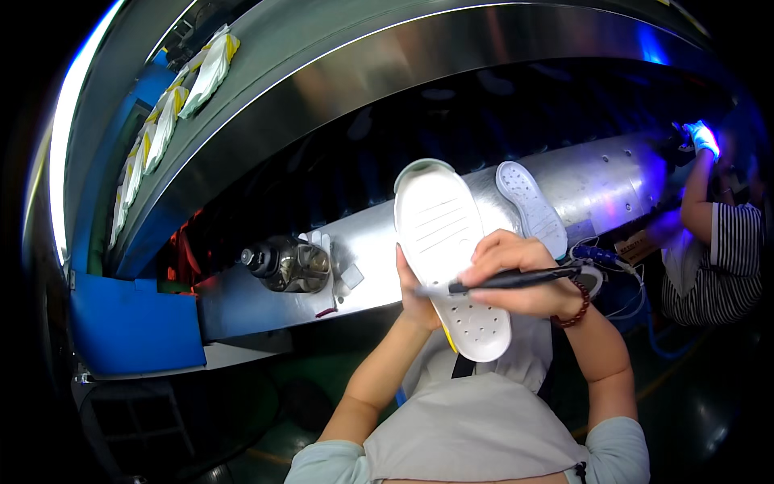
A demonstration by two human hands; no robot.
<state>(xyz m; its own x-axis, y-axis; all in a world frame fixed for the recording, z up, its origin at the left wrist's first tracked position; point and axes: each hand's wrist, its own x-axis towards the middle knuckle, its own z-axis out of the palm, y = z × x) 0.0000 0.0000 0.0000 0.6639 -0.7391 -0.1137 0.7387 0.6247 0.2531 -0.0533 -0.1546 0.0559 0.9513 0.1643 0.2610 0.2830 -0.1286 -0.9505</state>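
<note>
White shoe sole [435,218] is up in front of the person, over the near edge of the metal bench [597,181], long axis roughly vertical, slightly tilted. Upper end has a grey-green rim and cross grooves; lower end has small holes. Yellow strip shows at its lower left edge.

Left hand [415,298]: gripping the sole at its left edge, thumb up along the side, remaining fingers mostly hidden behind.

Right hand [524,266]: closed around a black-handled tool [520,279], held near level across the sole just above the perforated end. Tip points left, blurred; can't tell tip type or whether it touches. Dark red beaded bracelet [574,305] on that wrist.

Second white sole [528,202] lies on the bench, right of the held one, also perforated. Dark translucent bottle [290,262] sits left on the bench; small pale square [351,276] just right of it. Cables [601,254] bunch at the bench's near edge, right side.

Upper left: row of white-and-yellow pieces [165,133] by the machine. Far right: co-worker in striped top [734,258], gloved hand [701,139] under blue light.
</note>
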